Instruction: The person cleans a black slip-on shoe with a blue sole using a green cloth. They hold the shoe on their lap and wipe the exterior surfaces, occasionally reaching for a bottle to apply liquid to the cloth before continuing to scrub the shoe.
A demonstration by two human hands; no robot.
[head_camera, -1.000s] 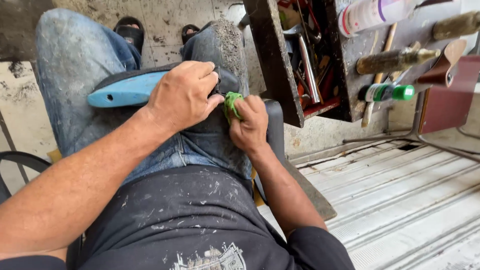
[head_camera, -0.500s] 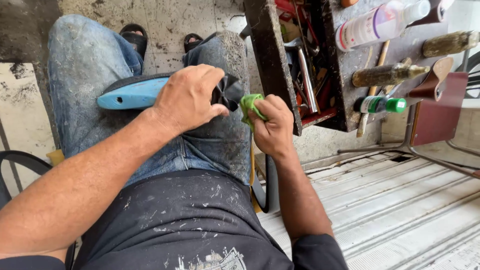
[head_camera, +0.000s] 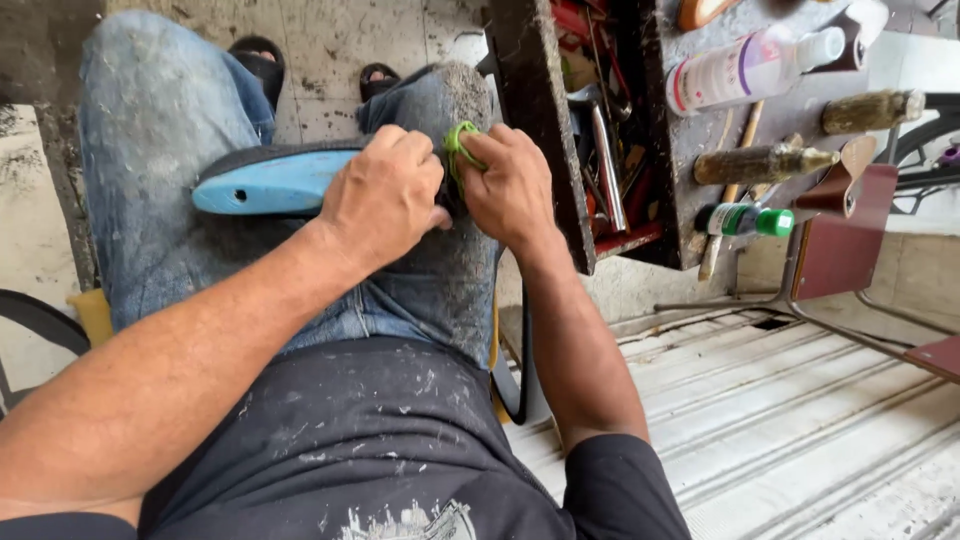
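A shoe with a light blue sole lies sideways across my lap on my jeans. My left hand presses down on its right end and grips it. My right hand is closed on a small green pad and holds it against the shoe's end, right beside my left hand. The part of the shoe under both hands is hidden.
A dark wooden tool box full of metal tools stands just right of my right hand. On it lie a white bottle, wooden-handled tools and a small green-capped bottle. A brown chair stands on the ribbed metal floor.
My right hand with the green pad has moved up and away along the shoe's end. My left hand stays pressed on the shoe.
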